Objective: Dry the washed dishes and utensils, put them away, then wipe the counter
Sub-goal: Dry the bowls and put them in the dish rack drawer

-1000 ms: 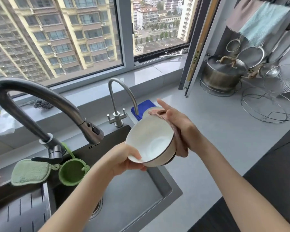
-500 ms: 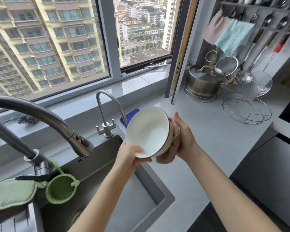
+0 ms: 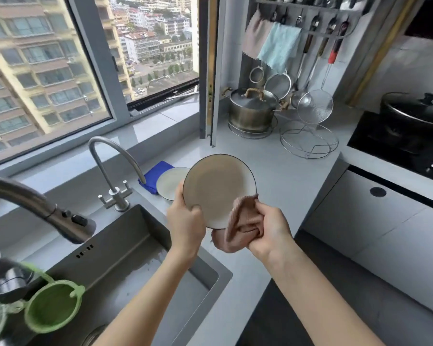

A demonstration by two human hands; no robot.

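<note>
A white bowl with a dark rim (image 3: 219, 188) is held up above the counter, its inside facing me. My left hand (image 3: 186, 221) grips its lower left rim, thumb inside. My right hand (image 3: 270, 227) holds a bunched pink cloth (image 3: 238, 227) against the bowl's lower right rim; part of the cloth hangs below the bowl. Behind the bowl a second white dish (image 3: 170, 182) rests on the counter, partly on a blue cloth (image 3: 154, 174).
The dark sink (image 3: 135, 258) lies below left with two taps (image 3: 115, 168) and a green strainer (image 3: 53, 307). A steel pot (image 3: 251, 109), strainers and wire rack (image 3: 309, 142) stand at the back. Towels (image 3: 280, 47) hang above. A hob with a black pan (image 3: 415, 113) is right.
The bowl turned to face me more squarely. My right hand came from behind the bowl to its lower right rim, with the pink cloth now bunched in front. The view shifted right.
</note>
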